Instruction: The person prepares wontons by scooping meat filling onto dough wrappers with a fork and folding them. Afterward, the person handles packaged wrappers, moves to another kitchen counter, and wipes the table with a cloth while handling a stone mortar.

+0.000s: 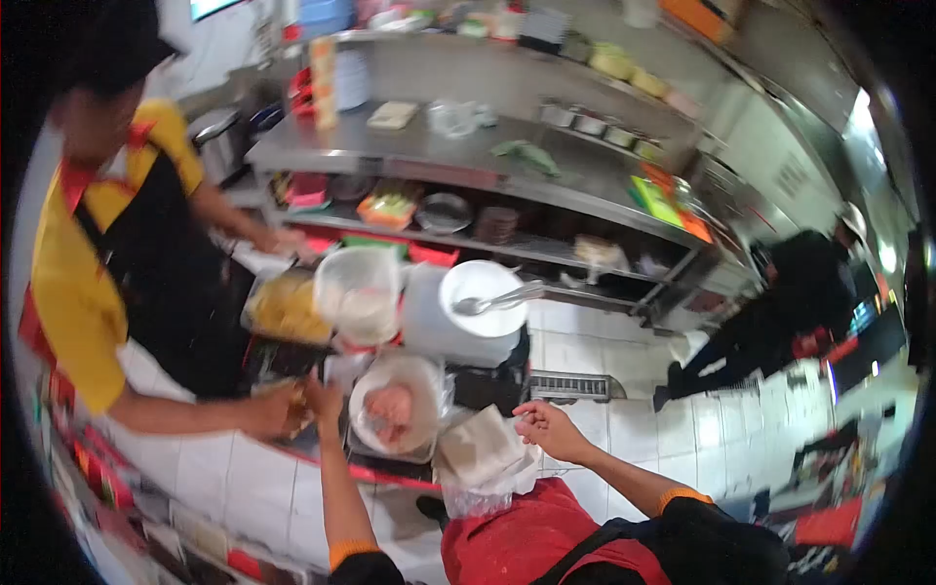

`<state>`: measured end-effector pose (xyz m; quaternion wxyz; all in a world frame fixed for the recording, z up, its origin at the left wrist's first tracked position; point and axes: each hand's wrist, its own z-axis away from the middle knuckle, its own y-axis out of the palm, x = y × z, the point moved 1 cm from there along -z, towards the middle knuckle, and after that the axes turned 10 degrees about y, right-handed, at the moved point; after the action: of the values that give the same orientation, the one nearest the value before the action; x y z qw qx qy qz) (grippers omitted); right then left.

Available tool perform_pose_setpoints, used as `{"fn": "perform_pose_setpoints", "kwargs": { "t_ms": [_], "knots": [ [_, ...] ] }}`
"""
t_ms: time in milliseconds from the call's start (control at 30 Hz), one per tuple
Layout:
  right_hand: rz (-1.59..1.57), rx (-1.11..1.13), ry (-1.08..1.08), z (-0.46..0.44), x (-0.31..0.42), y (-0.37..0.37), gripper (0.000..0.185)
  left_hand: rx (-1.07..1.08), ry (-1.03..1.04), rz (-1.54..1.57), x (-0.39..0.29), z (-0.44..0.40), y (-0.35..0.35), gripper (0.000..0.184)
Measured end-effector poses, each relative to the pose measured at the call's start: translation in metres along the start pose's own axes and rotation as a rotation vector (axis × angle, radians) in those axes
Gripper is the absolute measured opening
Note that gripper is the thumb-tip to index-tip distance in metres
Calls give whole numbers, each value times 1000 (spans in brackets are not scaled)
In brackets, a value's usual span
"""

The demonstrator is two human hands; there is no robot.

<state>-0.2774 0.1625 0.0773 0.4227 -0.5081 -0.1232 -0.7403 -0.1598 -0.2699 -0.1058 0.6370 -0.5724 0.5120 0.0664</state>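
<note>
My left hand reaches forward beside a white bowl holding a pinkish minced filling. It is close to a co-worker's hand; blur hides its fingers and whether the two hands touch. My right hand is just right of a stack of pale square wrappers, its fingers curled in together. A small greyish bit shows at its fingertips, too blurred to name. Clear plastic hangs below the wrappers, near my red apron.
Behind the bowl are a white tub, a container of yellow pieces and a white lid with metal spoons on it. A steel counter with shelves stands beyond. Another person is at right, near a floor drain.
</note>
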Motion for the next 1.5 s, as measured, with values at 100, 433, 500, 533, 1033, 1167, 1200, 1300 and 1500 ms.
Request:
{"fn": "perform_pose_setpoints", "kwargs": {
  "t_ms": [100, 433, 500, 533, 1033, 1167, 1200, 1300, 1500],
  "knots": [
    [-79, -155, -18, 10, -3, -19, 27, -68, 7, 3, -74, 34, -26, 53],
    [-98, -65, -62, 14, -7, -69, 21, -366, 205, 430, -218, 90, -63, 39],
    [-47, -66, -97, 13, -2, -92, 20, -442, 260, 471, -275, 103, -70, 37],
    [-40, -57, -124, 10, -1, -105, 19, -457, 298, 505, -303, 110, -71, 34],
    [-276, -149, -96, -70, -86, -300, 12, -48, 167, 771, -495, 123, 118, 18],
    [-272, -78, -75, -141, -87, -314, 12, 13, 73, 918, -513, 100, 165, 16],
    [-248, -54, -62, -161, -92, -315, 13, 31, 42, 945, -513, 94, 178, 16],
    [-159, -26, -5, -225, -128, -325, 8, 128, -17, 1037, -499, 70, 229, 16],
    [287, 94, 221, -270, -186, -427, 25, 319, -160, 1091, -511, 4, 306, 20]
  ]
}}
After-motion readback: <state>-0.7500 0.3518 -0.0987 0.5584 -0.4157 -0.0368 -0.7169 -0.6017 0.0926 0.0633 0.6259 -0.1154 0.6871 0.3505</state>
